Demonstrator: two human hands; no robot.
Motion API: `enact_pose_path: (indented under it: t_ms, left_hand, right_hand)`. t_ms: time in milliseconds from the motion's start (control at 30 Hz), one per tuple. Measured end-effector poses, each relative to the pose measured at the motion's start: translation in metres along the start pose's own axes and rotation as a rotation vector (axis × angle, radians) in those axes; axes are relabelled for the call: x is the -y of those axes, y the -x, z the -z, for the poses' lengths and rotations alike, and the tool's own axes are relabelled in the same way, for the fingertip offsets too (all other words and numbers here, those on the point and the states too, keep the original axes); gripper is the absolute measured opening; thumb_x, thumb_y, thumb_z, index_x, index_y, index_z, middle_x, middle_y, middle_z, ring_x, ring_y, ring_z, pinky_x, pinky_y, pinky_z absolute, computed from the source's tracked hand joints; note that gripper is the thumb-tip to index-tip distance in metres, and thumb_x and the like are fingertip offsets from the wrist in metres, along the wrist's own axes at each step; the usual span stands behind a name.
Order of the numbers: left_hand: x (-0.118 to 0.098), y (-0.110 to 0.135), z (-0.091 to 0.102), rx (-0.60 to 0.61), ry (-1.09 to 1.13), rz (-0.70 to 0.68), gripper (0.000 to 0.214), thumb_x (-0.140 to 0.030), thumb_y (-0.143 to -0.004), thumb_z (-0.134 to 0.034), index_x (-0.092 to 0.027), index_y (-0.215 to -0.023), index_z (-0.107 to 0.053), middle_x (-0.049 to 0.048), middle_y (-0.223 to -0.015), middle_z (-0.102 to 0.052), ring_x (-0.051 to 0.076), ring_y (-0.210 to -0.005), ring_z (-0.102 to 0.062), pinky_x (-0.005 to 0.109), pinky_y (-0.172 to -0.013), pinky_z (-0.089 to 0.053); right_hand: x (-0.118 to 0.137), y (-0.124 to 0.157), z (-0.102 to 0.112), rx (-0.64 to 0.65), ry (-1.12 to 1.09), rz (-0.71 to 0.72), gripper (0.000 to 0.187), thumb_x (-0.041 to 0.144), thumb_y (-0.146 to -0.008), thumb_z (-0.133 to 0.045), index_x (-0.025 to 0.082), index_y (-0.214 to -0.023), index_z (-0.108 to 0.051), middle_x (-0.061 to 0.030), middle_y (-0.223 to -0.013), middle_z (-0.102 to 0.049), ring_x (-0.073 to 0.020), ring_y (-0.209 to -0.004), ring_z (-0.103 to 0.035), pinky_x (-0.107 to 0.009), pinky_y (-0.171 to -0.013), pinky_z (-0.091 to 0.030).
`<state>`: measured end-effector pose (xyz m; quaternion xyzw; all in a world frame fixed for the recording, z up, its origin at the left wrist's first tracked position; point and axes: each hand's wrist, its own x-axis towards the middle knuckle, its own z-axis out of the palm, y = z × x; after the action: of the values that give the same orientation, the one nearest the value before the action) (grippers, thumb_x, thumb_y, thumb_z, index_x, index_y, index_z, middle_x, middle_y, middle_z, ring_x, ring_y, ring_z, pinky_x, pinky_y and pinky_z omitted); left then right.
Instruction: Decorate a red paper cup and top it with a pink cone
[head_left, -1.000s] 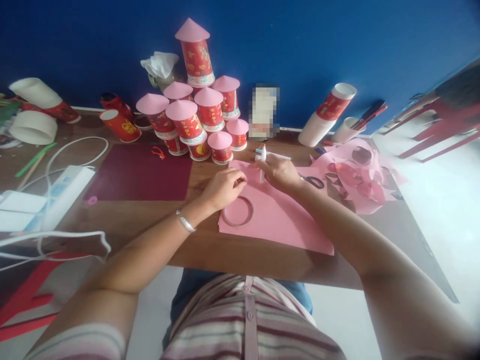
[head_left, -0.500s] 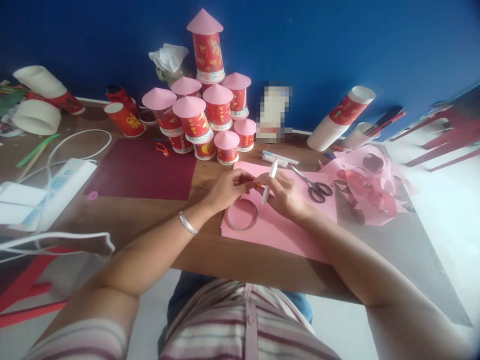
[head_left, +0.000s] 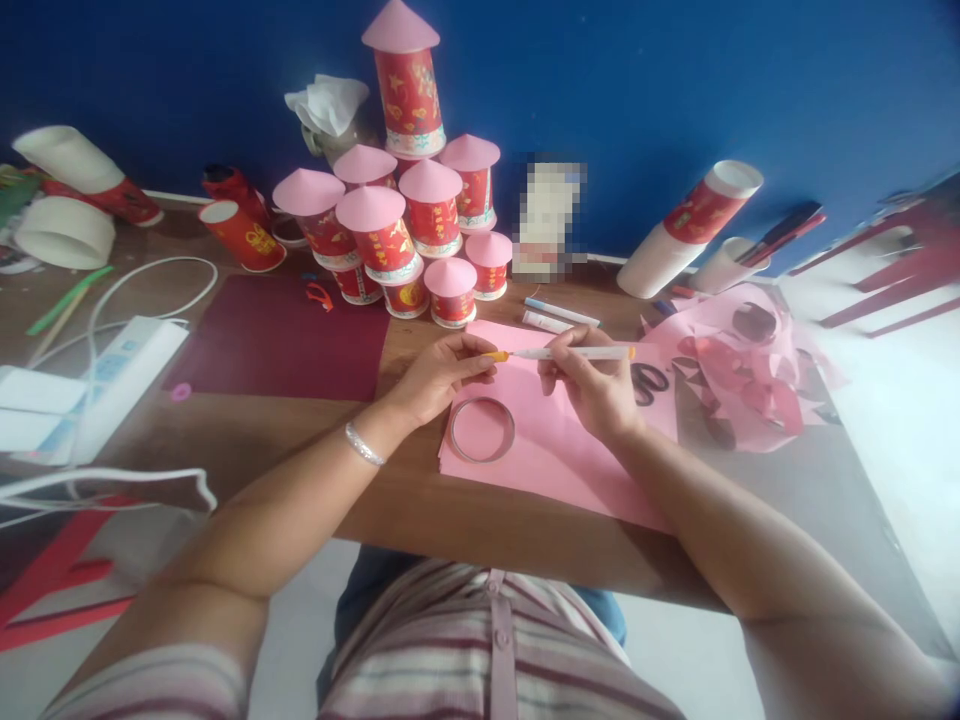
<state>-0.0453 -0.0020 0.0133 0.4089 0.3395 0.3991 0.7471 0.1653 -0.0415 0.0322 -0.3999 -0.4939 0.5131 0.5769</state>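
Observation:
My left hand (head_left: 444, 375) pinches a small orange pen cap (head_left: 496, 356) between thumb and fingers. In my right hand (head_left: 596, 385) is a white marker (head_left: 600, 353), lying nearly level with its tip pointing left at the cap. Tip and cap are very close; whether they touch I cannot tell. Both hands are above a stack of pink paper sheets (head_left: 555, 450). A ring like a roll of tape (head_left: 513, 440) rests on the paper just below my left hand. Scissors (head_left: 651, 383) lie behind my right hand, partly hidden by it.
Red paper cups with pink cone tops (head_left: 381, 232) stand stacked at the back. Two more markers (head_left: 559, 312) lie behind the paper. Pink paper scraps (head_left: 750, 385) are heaped at right. Left are a dark red sheet (head_left: 289, 340), a white power strip (head_left: 124, 385) and cables.
My right hand has moved right and turned the marker from upright to nearly level. Its tip now shows bare, apart from my left hand, which holds the orange cap.

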Motion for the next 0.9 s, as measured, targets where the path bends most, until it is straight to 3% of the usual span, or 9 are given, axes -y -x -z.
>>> enact_pose_path:
  t_ms: [233, 400, 567, 667, 733, 900]
  left_hand:
    - [0.000, 0.002, -0.003, -0.020, -0.111, -0.030, 0.038, -0.038, -0.059, -0.095, -0.017, -0.082, -0.072, 0.0016, -0.081, -0.073, 0.013, -0.071, -0.068, 0.033, -0.076, -0.058]
    - [-0.002, 0.007, -0.007, -0.042, -0.261, -0.131, 0.034, -0.038, -0.066, -0.092, -0.016, -0.084, -0.072, 0.0030, -0.082, -0.075, 0.016, -0.076, -0.070, 0.035, -0.081, -0.058]
    - [-0.001, 0.004, -0.003, -0.071, -0.325, -0.194, 0.032, -0.041, -0.071, -0.089, -0.017, -0.086, -0.073, 0.0043, -0.086, -0.077, 0.017, -0.079, -0.072, 0.037, -0.083, -0.059]
    - [-0.001, 0.002, 0.000, -0.096, -0.335, -0.202, 0.033, -0.041, -0.071, -0.088, -0.017, -0.087, -0.073, 0.0048, -0.085, -0.077, 0.018, -0.080, -0.073, 0.038, -0.083, -0.060]
    - [-0.002, 0.003, 0.002, -0.117, -0.358, -0.205, 0.033, -0.040, -0.070, -0.089, -0.016, -0.087, -0.073, 0.0057, -0.086, -0.077, 0.019, -0.081, -0.073, 0.039, -0.084, -0.060]
    - [-0.005, 0.006, 0.005, -0.149, -0.437, -0.232, 0.034, -0.043, -0.071, -0.088, -0.017, -0.085, -0.073, 0.0079, -0.092, -0.079, 0.021, -0.084, -0.074, 0.039, -0.085, -0.061]
  right_hand:
    - [-0.011, 0.003, 0.001, 0.048, 0.016, -0.065, 0.029, 0.045, -0.086, -0.078, 0.021, -0.083, -0.062, 0.0009, -0.072, -0.070, -0.0134, -0.054, -0.063, -0.030, -0.053, -0.054]
    - [-0.018, 0.004, -0.007, 0.036, -0.048, -0.137, 0.033, 0.047, -0.084, -0.080, 0.021, -0.083, -0.060, 0.0002, -0.071, -0.071, -0.0145, -0.055, -0.066, -0.030, -0.053, -0.055]
    - [-0.011, -0.002, -0.004, 0.045, -0.083, -0.134, 0.044, 0.054, -0.075, -0.085, 0.022, -0.096, -0.063, 0.0034, -0.068, -0.066, -0.0106, -0.048, -0.056, -0.025, -0.042, -0.044]
    - [-0.006, -0.007, 0.007, -0.046, -0.002, -0.018, 0.038, 0.054, -0.078, -0.082, 0.023, -0.090, -0.064, 0.0084, -0.056, -0.054, -0.0084, -0.043, -0.046, -0.024, -0.040, -0.039]
    - [-0.006, -0.009, 0.013, -0.054, 0.102, 0.010, 0.032, 0.049, -0.082, -0.081, 0.022, -0.080, -0.064, 0.0067, -0.056, -0.056, -0.0083, -0.043, -0.048, -0.024, -0.043, -0.040]
    - [-0.009, -0.011, 0.019, 0.075, 0.239, -0.101, 0.028, 0.046, -0.083, -0.078, 0.019, -0.082, -0.071, 0.0024, -0.062, -0.065, -0.0103, -0.047, -0.056, -0.026, -0.047, -0.046]
